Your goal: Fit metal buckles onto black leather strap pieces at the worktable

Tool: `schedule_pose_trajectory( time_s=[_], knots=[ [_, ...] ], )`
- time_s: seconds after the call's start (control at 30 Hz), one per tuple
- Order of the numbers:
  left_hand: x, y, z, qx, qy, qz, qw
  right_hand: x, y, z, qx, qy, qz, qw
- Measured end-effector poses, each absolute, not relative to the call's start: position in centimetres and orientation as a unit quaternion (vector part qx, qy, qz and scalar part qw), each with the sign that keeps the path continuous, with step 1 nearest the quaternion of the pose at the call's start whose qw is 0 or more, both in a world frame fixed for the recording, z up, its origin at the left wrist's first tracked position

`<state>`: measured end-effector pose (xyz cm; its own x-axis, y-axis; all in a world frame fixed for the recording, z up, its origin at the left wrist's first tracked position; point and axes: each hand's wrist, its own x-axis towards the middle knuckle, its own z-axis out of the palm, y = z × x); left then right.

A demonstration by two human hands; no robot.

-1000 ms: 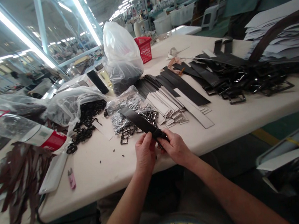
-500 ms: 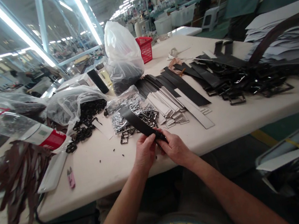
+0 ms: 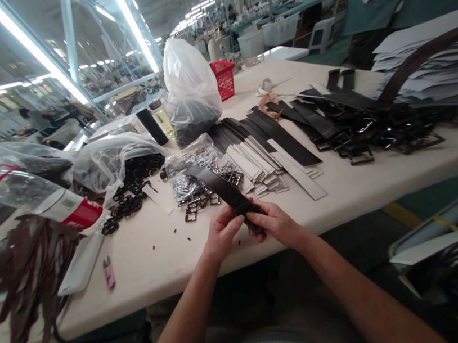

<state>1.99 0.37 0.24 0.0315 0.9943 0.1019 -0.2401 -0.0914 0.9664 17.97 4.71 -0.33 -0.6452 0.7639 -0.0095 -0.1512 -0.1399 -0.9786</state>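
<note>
Both my hands grip one black leather strap (image 3: 222,188) above the table's front edge. My left hand (image 3: 223,232) is closed on it from the left, thumb along its side. My right hand (image 3: 273,222) pinches its near end, where a dark buckle seems to sit, mostly covered by my fingers. The strap's free end arches up and away to the left. Just beyond it, metal buckles (image 3: 190,210) lie in and around a clear plastic bag (image 3: 193,156). Right of those lie strap pieces with pale undersides (image 3: 247,160).
Black straps with buckles (image 3: 376,128) pile up at the right, before stacked sheets (image 3: 429,52). Pink-handled snippers (image 3: 109,273), brown strips (image 3: 25,268), a large plastic bottle (image 3: 54,201) and black rings (image 3: 130,194) lie left. A red basket (image 3: 225,81) stands at the back.
My right hand has shifted its grip at the strap's near end, and that end has tilted downward. The strap's free part now curves more. The view has moved slightly.
</note>
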Motion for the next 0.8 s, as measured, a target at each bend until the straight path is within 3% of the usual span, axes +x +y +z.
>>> schedule_pose_trajectory(
  time_s=[0.47, 0.8],
  knots=[
    [3.5, 0.6, -0.8, 0.365, 0.470, 0.679, 0.429, 17.4, 5.0, -0.1, -0.278, -0.544, 0.715, 0.339],
    [3.2, 0.5, -0.8, 0.365, 0.456, 0.722, 0.371, 18.0, 5.8, 0.1, -0.270, -0.537, 0.747, 0.283]
  ],
)
